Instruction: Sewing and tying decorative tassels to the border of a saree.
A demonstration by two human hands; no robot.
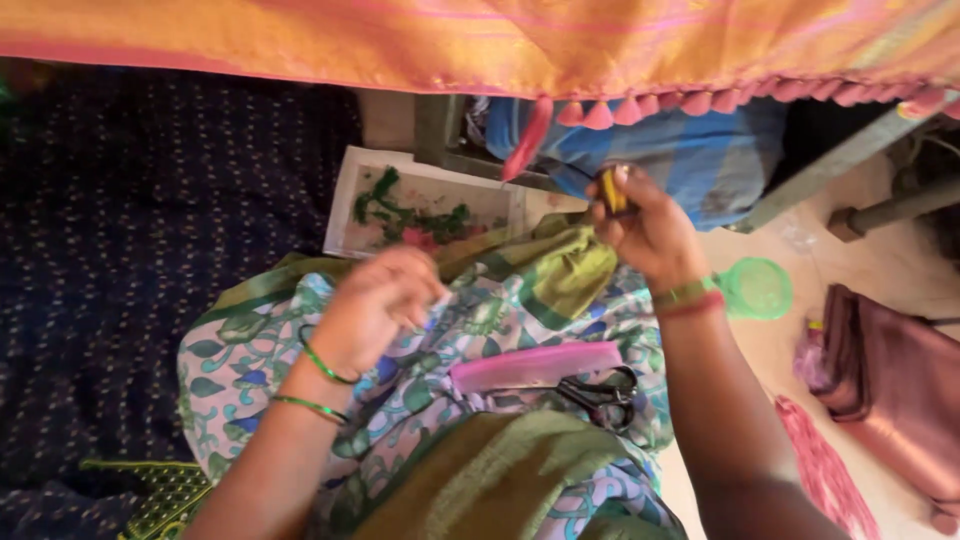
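Now the left hand point(375, 310) pinches thread too fine to see, fingers together; the right hand point(645, 225), at two o'clock, clamps a small yellow spool point(612, 190) under the tassel fringe point(700, 100). A hard tug might snap it; scissors point(600, 397) could slide off the lap.

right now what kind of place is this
Probably a home textile workspace on the floor: an orange-pink fabric with pink tassels hangs overhead, black scissors lie on the lap, and a shallow tray of thread scraps sits nearby.
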